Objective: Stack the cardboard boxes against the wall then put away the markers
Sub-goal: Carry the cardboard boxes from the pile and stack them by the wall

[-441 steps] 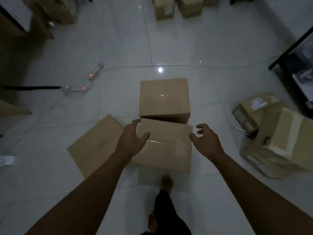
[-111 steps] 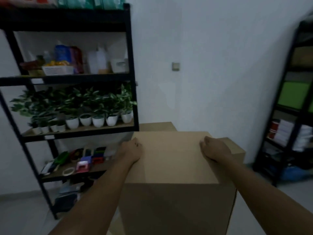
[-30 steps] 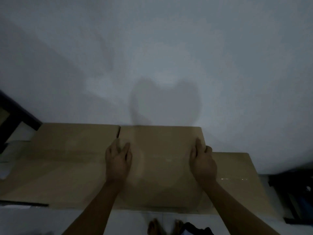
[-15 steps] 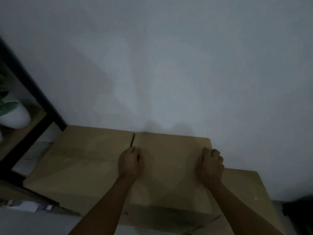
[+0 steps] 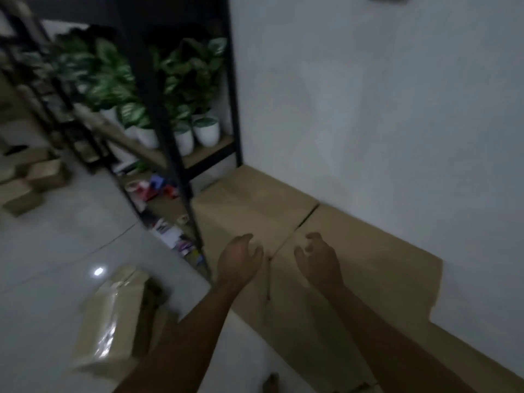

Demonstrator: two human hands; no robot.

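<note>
- The left hand (image 5: 239, 260) hangs over the top of the left box (image 5: 249, 205), fingers loosely spread and holding nothing; the frame is smeared, so whether it touches the cardboard I cannot tell.
- The right hand (image 5: 319, 260) is likewise empty, fingers curled and parted, above the near corner of the right box (image 5: 365, 259).
- The two boxes stand side by side, touching, with their backs to the white wall (image 5: 382, 109), just beside the black shelf rack (image 5: 175, 154); a lower box (image 5: 467, 358) sits beneath at the right.
- The cardboard is plain brown, flat-topped and closed, with no visible dents in this dim light.
- Judged from this, the stacking step is under way, with these boxes set and both hands free.
- More boxes wait on the floor: a taped one (image 5: 109, 321) lies near the left arm, others (image 5: 31, 180) well off to the left.
- The next move probably calls for turning left, bending, and taking the taped box by two opposite sides.
- The markers are not clearly seen; coloured clutter (image 5: 158, 188) on the low shelf may include them.
</note>
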